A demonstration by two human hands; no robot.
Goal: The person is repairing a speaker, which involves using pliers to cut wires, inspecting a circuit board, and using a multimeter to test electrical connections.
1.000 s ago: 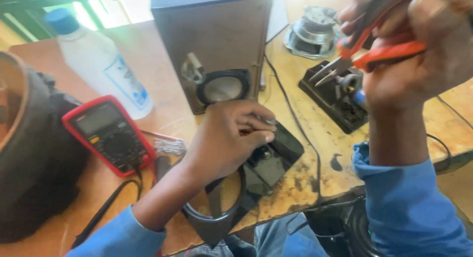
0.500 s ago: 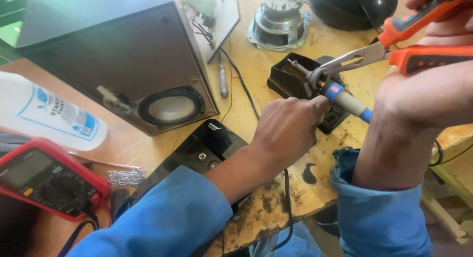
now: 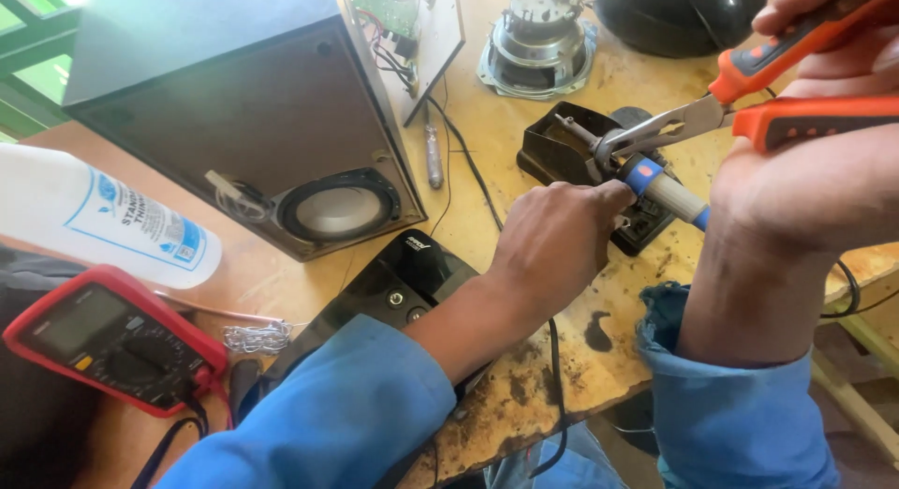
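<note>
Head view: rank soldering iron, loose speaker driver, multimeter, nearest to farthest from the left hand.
From the left hand:
1. Soldering iron, touching its fingertips, just to the right.
2. Speaker driver, up at the bench's far edge.
3. Multimeter, far left, beside the white bottle.

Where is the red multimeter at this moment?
In the head view the red multimeter lies at the lower left of the wooden table, just below the white plastic bottle and left of the person's left sleeve.

speaker cabinet [image 3: 253, 124] blocking left, bare tabletop [image 3: 478, 208] (narrow strip) between
</note>
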